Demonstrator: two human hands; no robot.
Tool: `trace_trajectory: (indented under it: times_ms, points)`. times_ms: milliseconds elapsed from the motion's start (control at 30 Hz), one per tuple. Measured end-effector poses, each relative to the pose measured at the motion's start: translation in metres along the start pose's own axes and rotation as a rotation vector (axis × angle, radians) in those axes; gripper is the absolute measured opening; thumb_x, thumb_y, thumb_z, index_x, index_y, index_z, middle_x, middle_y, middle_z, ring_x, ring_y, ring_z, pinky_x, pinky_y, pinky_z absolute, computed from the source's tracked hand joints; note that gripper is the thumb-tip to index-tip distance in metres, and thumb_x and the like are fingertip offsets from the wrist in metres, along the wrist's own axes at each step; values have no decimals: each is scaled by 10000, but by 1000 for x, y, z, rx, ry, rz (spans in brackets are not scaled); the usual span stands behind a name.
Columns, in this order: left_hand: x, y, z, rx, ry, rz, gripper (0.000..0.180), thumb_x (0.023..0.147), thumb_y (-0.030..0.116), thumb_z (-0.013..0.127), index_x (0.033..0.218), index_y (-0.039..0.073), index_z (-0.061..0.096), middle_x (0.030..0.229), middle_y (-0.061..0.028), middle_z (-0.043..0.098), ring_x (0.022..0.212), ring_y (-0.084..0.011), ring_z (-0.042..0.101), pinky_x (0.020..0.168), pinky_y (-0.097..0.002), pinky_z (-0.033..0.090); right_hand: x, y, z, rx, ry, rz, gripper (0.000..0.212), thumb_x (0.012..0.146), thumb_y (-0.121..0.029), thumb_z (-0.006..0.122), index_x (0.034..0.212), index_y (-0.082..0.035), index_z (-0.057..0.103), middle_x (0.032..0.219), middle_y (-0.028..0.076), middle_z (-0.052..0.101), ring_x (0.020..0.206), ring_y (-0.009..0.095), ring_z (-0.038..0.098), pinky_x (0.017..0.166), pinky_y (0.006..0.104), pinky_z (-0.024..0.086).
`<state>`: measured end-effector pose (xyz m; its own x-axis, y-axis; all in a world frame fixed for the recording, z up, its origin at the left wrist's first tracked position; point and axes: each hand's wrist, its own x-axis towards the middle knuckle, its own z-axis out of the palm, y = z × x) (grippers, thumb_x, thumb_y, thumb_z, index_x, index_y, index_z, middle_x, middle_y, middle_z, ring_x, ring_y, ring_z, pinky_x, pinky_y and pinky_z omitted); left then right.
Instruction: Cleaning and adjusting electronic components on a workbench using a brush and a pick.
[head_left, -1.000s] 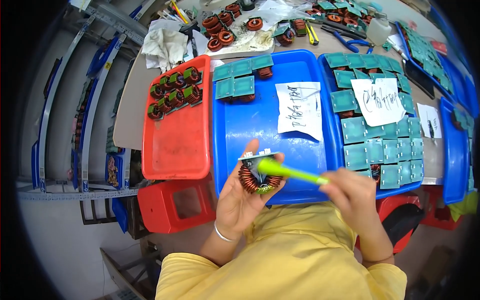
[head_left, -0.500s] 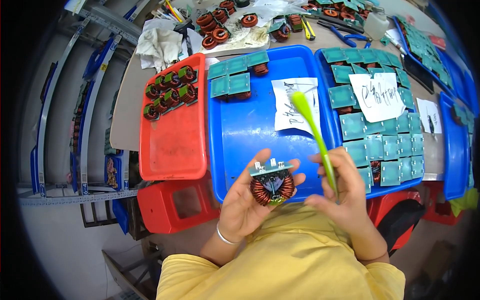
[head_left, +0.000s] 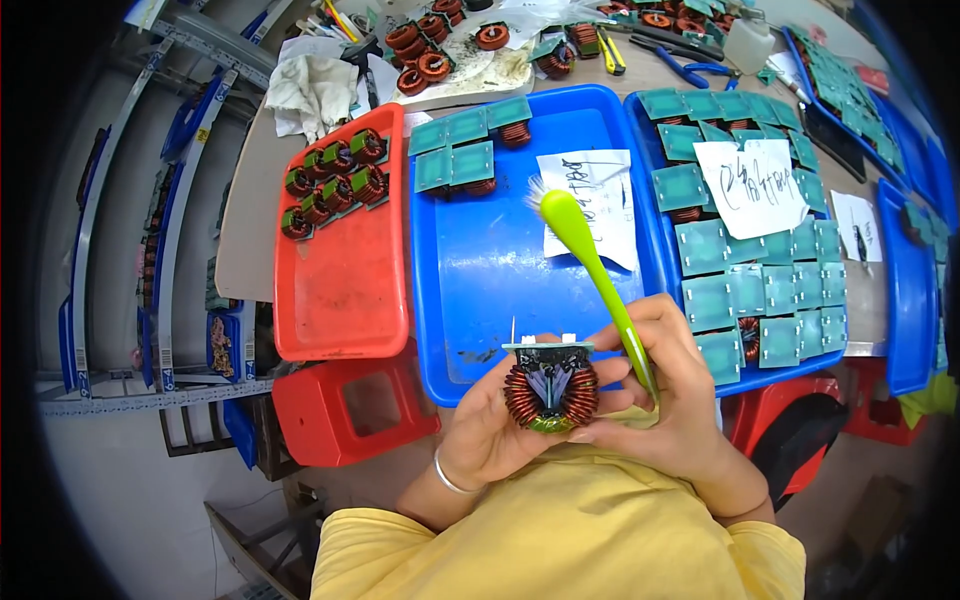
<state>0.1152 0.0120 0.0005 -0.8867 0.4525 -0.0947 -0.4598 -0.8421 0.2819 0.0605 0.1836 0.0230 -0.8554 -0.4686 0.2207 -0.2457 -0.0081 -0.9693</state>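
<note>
A copper-wound toroidal coil [head_left: 575,395] on a small green circuit board [head_left: 540,347] is held in front of my body, its board edge uppermost. My left hand [head_left: 478,425] is closed around the coil's left side and underside. My right hand [head_left: 680,385] grips a lime-green brush [head_left: 590,250] by the handle, while its thumb and fingers also touch the coil's right side. The brush tilts up and left, its pale bristles [head_left: 537,192] over a blue tray [head_left: 470,305] holding several boards with coils and a sheet of paper [head_left: 590,200].
On the left, a red tray [head_left: 340,315] holds several coils with green tops. Another blue tray [head_left: 655,255], to the right, carries many boarded coils beneath a handwritten sheet [head_left: 755,190]. Loose coils [head_left: 432,66], a utility knife [head_left: 610,50] and blue-handled pliers [head_left: 685,70] lie at the back.
My right hand has moved left and now touches the coil. The brush has swung left with its bristles showing, and the coil has turned to face me more squarely.
</note>
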Motion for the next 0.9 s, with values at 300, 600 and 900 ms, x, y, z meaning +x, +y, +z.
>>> trace_trajectory:
  times_ms: [300,600,900]
  points:
    - [-1,2,-3,148,54,55,621,857,260,535,1326,34,197,1268,-195,375,1161,-299,423,940,-417,381,-3,0,-4,-3,-8,10,590,556,-112,814,1040,24,506,970,96,443,738,94,488,411,164,326]
    - [-6,8,-2,244,103,77,631,837,292,564,1287,-18,248,1212,-132,425,1113,-218,462,927,-357,402,0,-1,-3,-51,26,-99,614,555,-118,818,1059,25,496,965,97,450,695,88,460,432,162,308]
    - [-4,6,-6,201,122,-1,582,834,284,576,1246,-11,291,1151,-114,452,1066,-199,490,890,-340,436,3,-4,-1,-81,-22,-120,680,507,-156,845,1072,-23,490,993,73,418,528,25,325,452,160,278]
